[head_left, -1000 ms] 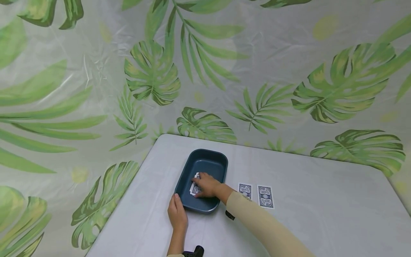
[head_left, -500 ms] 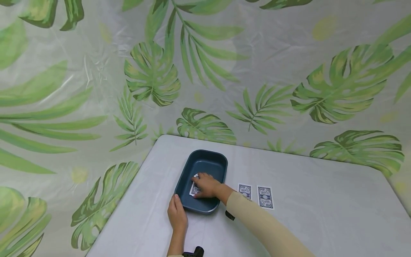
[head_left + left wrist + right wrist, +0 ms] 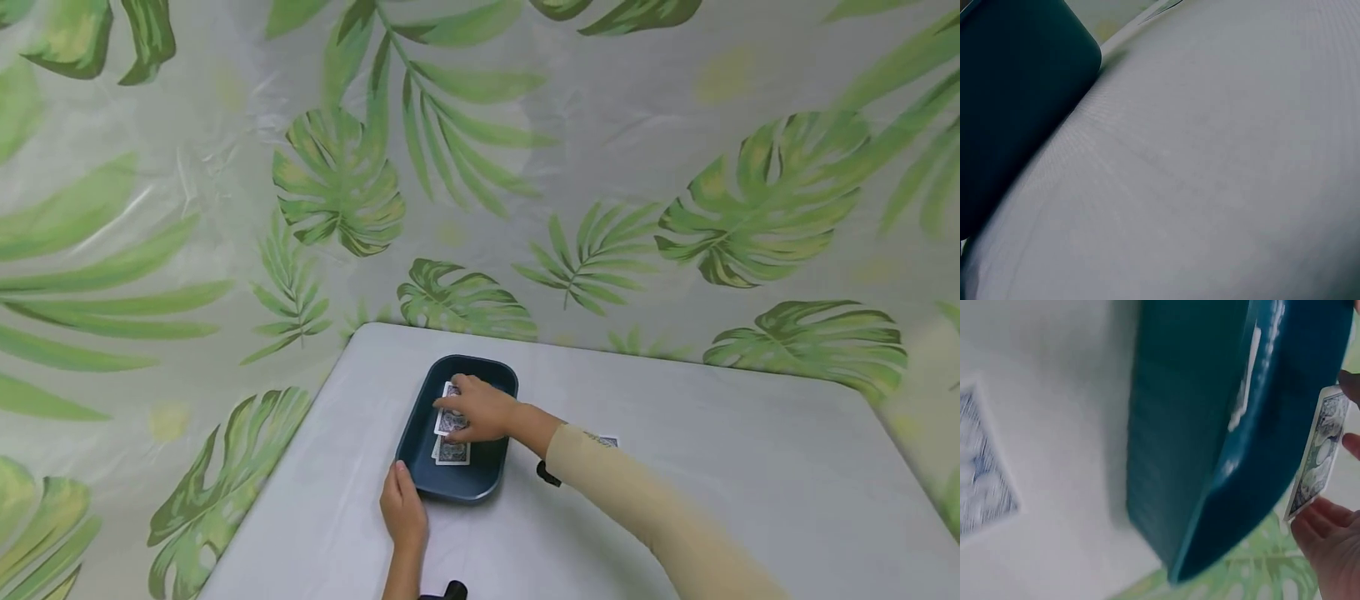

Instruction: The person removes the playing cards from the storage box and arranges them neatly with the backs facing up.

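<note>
My right hand (image 3: 480,408) is over the dark blue tray (image 3: 457,492) and holds a blue-backed playing card (image 3: 1320,450) by its ends, thumb at one end and fingers at the other. More playing cards (image 3: 453,454) lie on the tray floor just below it, partly covered by the held card. At the tray's near left corner, my left hand (image 3: 405,512) grips the rim and outer wall. The left wrist view shows the tray's outer side (image 3: 1022,94) but not the hand.
To the right of the tray, a face-down card (image 3: 609,441) shows past the right sleeve (image 3: 637,500), which covers most of that spot. The white table (image 3: 750,467) ends at a leaf-printed backdrop (image 3: 465,292).
My right hand has risen and shifted away from me, lifting a card off the pile in the tray. The left hand stays at the tray's corner. The head view has turned slightly right.
</note>
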Tool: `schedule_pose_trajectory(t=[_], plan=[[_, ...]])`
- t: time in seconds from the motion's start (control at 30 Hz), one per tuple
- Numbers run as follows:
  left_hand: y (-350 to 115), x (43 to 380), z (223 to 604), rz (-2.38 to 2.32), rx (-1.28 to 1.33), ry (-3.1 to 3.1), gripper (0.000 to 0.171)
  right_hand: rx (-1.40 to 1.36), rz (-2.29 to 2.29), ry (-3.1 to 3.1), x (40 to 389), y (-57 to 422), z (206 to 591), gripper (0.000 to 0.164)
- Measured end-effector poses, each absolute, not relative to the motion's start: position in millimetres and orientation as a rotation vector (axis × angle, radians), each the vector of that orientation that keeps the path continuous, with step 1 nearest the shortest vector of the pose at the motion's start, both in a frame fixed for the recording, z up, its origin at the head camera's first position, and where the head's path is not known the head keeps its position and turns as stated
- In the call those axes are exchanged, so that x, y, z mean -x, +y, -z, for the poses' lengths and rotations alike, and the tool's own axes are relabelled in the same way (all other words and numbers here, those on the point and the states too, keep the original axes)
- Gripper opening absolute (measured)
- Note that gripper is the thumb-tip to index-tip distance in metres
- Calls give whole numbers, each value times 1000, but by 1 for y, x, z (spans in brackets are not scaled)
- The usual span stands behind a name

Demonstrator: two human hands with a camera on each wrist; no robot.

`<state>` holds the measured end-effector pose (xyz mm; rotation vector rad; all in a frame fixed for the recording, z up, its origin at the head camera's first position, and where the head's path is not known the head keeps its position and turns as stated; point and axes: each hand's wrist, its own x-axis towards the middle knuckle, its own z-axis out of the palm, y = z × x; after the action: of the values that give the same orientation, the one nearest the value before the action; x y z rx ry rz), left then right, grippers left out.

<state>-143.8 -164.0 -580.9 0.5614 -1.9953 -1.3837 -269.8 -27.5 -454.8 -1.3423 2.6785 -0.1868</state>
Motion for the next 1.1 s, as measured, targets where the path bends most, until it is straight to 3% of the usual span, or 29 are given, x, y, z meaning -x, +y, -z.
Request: schedule_pose_trajectory(t=[0.53,1.1], plan=[[-164,139,583,1357,-600,-1981,38,1446,105,2610,271,76,430,53],[-157,143,578,1374,-594,-1970,40,1310,117,2622,260,171,456,48]])
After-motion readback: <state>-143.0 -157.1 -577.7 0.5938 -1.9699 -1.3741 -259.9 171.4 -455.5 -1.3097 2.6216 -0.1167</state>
